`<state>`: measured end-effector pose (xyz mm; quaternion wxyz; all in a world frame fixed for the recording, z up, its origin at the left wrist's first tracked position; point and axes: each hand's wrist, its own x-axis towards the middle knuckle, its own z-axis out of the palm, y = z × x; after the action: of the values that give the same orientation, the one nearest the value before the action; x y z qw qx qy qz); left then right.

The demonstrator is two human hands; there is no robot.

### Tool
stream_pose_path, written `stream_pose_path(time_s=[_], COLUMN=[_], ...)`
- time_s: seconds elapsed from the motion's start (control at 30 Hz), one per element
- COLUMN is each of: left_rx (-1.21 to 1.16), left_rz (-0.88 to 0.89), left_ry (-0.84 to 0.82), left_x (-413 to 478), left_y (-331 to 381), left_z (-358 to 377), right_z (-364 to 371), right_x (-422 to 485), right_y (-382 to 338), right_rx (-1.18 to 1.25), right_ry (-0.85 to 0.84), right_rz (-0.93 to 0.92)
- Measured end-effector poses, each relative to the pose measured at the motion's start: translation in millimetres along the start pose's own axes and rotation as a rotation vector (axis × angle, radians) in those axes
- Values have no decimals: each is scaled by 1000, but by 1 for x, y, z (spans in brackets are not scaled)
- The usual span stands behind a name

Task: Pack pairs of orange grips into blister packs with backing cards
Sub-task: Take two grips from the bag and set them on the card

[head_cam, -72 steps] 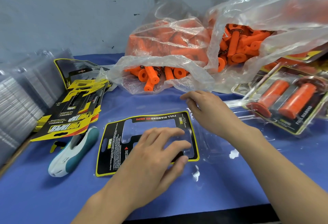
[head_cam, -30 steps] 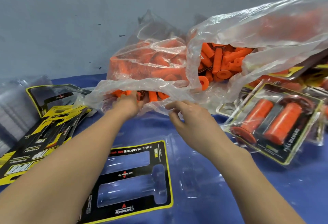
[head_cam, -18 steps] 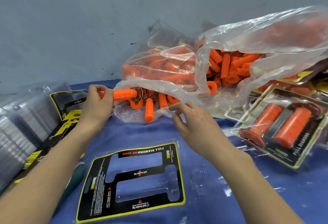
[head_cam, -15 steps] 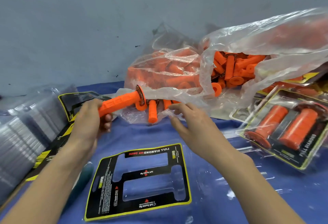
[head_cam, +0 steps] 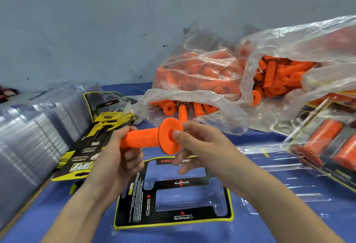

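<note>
Blue table cover [head_cam: 54, 215], scuffed grey wall [head_cam: 96, 30] behind, crumpled clear plastic bags [head_cam: 202, 59]

Orange grip [head_cam: 143, 138] horizontal, flange toward right, held above black-yellow backing card [head_cam: 173, 202] lying flat in clear blister pack [head_cam: 269, 196] on tabletop; more grips [head_cam: 273, 77] in bag.

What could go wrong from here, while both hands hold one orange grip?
1. The left hand and right hand hold the orange grip over the backing card; turned the wrong way, its flange may not fit the blister cavity.
2. Loose grips lie at the open mouth of the plastic bag and could roll onto the card.
</note>
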<state>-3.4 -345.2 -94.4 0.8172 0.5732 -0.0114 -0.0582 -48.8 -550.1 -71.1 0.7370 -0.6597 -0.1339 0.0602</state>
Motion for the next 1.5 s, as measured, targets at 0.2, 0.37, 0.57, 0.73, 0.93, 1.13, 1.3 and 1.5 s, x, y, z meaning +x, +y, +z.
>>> stream_pose_path(time_s=[0.2,0.37,0.57,0.73,0.93,1.13,1.3,1.5], left_rx=[-6,355,675,690,762,743,560,91], left_rz=[-18,286,710,791,845,814,640,211], left_ry=[17,194,-119,-101,-68,-116,-122,-287], left_x=[-2,-8,-37,-43,-48,-48,-43,-39], left_y=[-2,5,13,12,13,13,16,21], left_z=[-2,6,37,41,41,35,26,16], right_z=[1,0,15,19,20,17,11,-19], right_x=[-2,-7,-15,-17,-18,-19,-21,-15], right_y=[5,-2,-7,-1,5,9,5,-2], right_rx=[-7,-82,-312,-378,-560,-724,-937,-1029], right_ry=[36,133,313,328,356,357,323,388], right_rz=[-38,-214,-478,-500,-638,-696,-786,-584])
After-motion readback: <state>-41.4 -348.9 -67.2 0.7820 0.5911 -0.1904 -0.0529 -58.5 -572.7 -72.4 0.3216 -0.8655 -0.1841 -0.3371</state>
